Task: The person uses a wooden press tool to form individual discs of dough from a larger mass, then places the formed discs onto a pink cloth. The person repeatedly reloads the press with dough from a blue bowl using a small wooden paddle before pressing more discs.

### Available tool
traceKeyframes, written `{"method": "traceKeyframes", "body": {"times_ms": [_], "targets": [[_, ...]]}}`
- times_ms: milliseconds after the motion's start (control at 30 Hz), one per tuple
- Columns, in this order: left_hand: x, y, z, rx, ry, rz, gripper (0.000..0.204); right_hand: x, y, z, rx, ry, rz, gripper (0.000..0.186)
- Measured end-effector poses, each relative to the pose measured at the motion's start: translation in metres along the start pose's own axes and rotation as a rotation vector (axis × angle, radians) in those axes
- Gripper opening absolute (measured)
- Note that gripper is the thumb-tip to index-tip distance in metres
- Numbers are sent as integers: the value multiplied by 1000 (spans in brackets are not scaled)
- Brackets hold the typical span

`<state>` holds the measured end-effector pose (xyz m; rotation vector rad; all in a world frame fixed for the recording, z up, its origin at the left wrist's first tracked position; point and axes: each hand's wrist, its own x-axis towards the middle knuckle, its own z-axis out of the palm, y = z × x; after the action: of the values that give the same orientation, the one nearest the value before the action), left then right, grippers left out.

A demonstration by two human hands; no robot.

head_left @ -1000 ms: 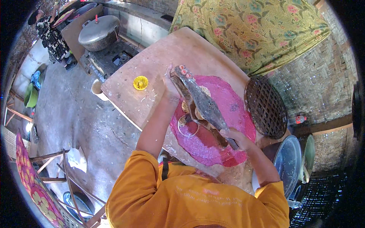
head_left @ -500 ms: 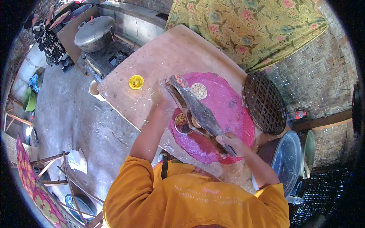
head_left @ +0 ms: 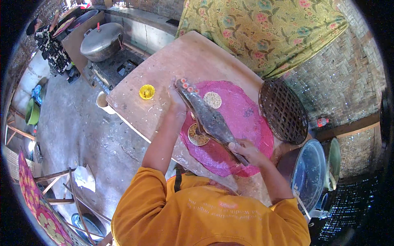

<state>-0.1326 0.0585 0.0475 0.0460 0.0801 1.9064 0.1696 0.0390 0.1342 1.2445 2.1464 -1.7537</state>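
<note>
My left hand (head_left: 176, 98) grips the upper end of a long, weathered two-armed press tool (head_left: 207, 117), which has several pink round pieces on its top end. My right hand (head_left: 246, 151) holds its lower handle. The tool lies diagonally over a pink irregular round mat (head_left: 242, 123). On the mat, a pale disc of fine strands (head_left: 212, 99) sits beyond the tool, and a ring (head_left: 198, 140) with strands inside lies under it, partly hidden. Another small piece is mostly hidden beneath the tool. A yellow fluted cup (head_left: 147, 92) stands left on the table (head_left: 152, 65).
A dark woven round tray (head_left: 283, 110) lies at the table's right, above large tubs (head_left: 310, 172). A lidded pot (head_left: 101, 43) stands on a stove at back left. A person (head_left: 51, 53) is at the far left. Wooden racks (head_left: 57, 176) stand lower left; patterned cloth (head_left: 262, 28) hangs behind.
The tool and both hands have shifted slightly leftward, uncovering the pale disc and more of the ring beneath. The whole view has also moved a little.
</note>
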Motion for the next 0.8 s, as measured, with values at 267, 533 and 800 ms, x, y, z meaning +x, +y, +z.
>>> {"method": "traceKeyframes", "body": {"times_ms": [267,533,800], "targets": [[5,4,-26,-192,-328,22,20,92,50,29,1105,-599,-221,83],[-20,47,-13,-25,-118,415,32,104,63,49,799,-418,-49,49],[-118,118,139,418,-557,474,63,79,43,50,-439,487,-344,25]]}}
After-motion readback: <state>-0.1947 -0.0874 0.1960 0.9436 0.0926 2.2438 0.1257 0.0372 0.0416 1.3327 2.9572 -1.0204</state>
